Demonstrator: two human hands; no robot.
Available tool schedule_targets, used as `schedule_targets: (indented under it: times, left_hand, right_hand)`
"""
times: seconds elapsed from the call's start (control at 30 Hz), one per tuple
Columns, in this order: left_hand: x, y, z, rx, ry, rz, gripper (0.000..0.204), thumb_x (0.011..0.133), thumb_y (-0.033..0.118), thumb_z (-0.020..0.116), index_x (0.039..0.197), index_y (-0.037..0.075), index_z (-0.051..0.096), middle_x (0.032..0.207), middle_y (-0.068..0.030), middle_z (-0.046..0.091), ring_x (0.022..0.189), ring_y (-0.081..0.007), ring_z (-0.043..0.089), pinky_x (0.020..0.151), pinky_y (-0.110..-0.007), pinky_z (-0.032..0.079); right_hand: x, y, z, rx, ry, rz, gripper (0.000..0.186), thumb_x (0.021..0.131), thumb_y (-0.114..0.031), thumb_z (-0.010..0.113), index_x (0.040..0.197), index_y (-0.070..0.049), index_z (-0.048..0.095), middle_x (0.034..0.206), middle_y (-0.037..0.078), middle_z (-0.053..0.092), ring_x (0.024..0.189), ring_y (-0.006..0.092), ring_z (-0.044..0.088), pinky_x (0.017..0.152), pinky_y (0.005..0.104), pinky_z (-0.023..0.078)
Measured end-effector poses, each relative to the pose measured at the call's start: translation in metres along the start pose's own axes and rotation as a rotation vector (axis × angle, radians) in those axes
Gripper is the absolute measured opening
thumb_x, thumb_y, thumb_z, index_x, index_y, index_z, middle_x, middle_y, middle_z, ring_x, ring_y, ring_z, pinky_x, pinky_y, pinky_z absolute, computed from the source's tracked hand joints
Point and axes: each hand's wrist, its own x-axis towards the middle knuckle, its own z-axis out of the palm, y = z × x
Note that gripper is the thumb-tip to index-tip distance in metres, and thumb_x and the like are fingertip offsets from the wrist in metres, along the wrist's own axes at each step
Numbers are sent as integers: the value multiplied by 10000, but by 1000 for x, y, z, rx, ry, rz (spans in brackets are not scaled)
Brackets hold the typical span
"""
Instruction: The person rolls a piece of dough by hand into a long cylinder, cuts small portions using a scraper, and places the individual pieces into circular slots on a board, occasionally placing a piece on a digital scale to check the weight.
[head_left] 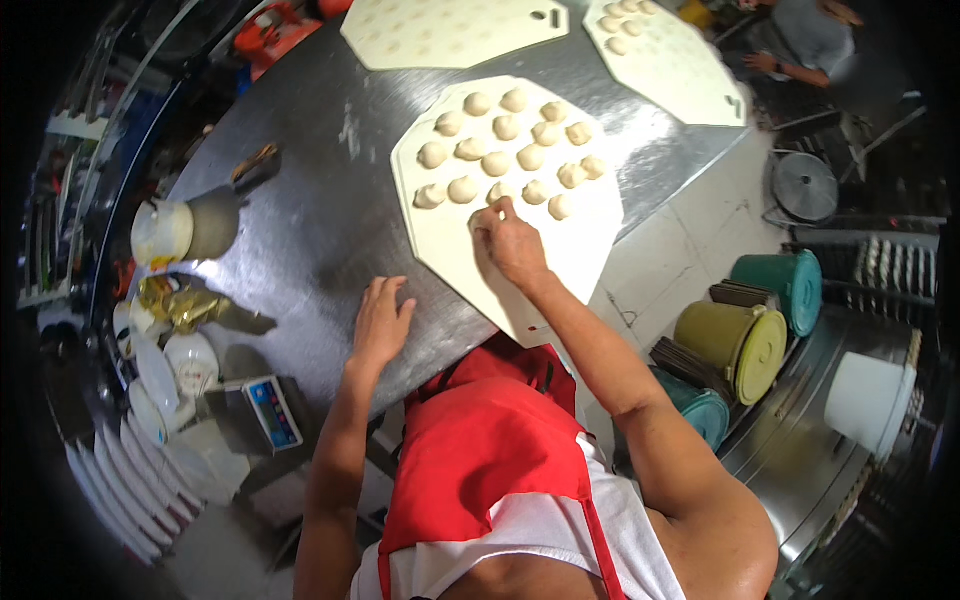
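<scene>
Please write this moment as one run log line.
right hand: on pale octagonal board, at round dough pieces | left hand: flat on steel table

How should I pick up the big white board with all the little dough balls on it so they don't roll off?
Probably best by the bare near end of the white board, which sticks out past the metal table edge toward the person. The dough balls crowd the far half, and the right hand rests there. Grip from below with both hands and keep it level.
</scene>
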Motion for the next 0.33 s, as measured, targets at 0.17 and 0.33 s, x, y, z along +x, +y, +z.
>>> schedule_targets:
  times: [0.17,0.33]
  left_hand:
    - [22,-38,12,2,98,-70,282,923,126,756,1157,52,618,1192,-154,577,1153,-367,556,1035,-465,465]
    - [27,-44,15,81,60,-171,275,939,154,754,1170,85,622,1211,-126,564,1210,-297,556,1069,-454,462]
  right_hand:
    - [-20,-22,-22,-120,7,31,341,955,-198,706,1291,-165,665,1352,218,586,838,444,728,736,513,605]
    - [-37,15,-46,-13,-97,111,474,944,-219,738,1404,-167,635,1462,213,558,875,435,743,825,488,614]
